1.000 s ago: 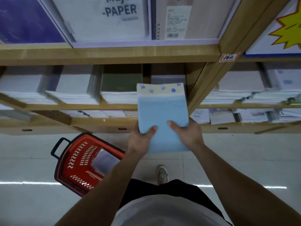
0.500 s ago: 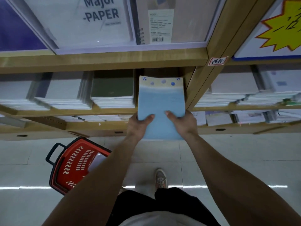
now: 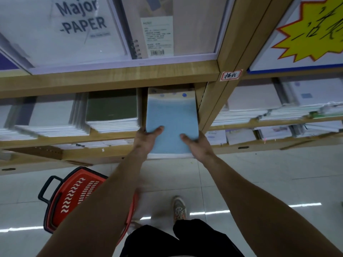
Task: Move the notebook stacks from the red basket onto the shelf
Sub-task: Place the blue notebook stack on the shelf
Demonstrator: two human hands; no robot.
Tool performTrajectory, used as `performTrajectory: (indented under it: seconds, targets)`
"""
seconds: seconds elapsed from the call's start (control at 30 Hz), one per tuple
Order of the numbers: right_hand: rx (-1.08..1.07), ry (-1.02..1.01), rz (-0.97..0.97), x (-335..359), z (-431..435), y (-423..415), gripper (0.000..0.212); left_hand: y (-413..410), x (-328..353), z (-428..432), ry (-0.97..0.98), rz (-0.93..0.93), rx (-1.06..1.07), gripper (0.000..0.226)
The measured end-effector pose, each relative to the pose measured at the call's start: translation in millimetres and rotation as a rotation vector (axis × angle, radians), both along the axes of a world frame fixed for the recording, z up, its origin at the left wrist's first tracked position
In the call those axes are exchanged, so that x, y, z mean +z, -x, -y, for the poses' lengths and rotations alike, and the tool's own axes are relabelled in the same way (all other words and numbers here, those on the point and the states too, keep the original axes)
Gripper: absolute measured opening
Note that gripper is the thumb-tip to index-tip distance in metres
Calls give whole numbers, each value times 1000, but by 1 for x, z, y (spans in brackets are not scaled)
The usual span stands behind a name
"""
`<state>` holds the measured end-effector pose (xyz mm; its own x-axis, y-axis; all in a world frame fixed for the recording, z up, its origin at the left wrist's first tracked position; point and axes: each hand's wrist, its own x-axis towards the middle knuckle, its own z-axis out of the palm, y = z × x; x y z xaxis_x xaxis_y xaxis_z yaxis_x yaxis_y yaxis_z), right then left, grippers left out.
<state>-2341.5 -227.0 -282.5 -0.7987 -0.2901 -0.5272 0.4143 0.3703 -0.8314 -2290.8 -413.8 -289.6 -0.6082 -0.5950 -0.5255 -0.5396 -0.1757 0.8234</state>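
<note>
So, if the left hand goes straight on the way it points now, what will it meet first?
Probably the neighbouring green-covered stack: the left hand grips the blue notebook stack at its left edge, and the gap there looks narrow. Depth is unclear.

Pale blue notebook stack (image 3: 171, 119) with dotted cream top band, red basket (image 3: 74, 197) with white zigzags, dark green notebook (image 3: 111, 107)

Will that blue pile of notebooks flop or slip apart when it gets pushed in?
Probably not floppy: the blue pile lies flat though held only at its near end. Likely heavyish, since the left hand and right hand both grip it. Its separate layers, visible along the near edge, might slide apart.
</note>
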Motion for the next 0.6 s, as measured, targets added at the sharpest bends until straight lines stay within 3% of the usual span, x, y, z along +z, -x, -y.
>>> performTrajectory:
  seconds: [0.1, 0.2, 0.27, 0.43, 0.6]
  targets:
    - [-95, 35, -63, -7, 9, 6, 79, 17, 6, 8, -20, -36, 40, 36]
    - [-115, 32, -53, -15, 15, 9, 88, 24, 8, 16, -28, -31, 36, 36]
    - [-105, 25, -47, -22, 15, 6, 86, 16, 5, 16, -47, -33, -5, 35]
    - [-135, -4, -32, -17, 5, -12, 45, -29, -8, 1, -26, 26, -66, 24]
    - [-74, 13, -6, -15, 4, -18, 53, -49, -16, -16, 80, -12, -27, 41]
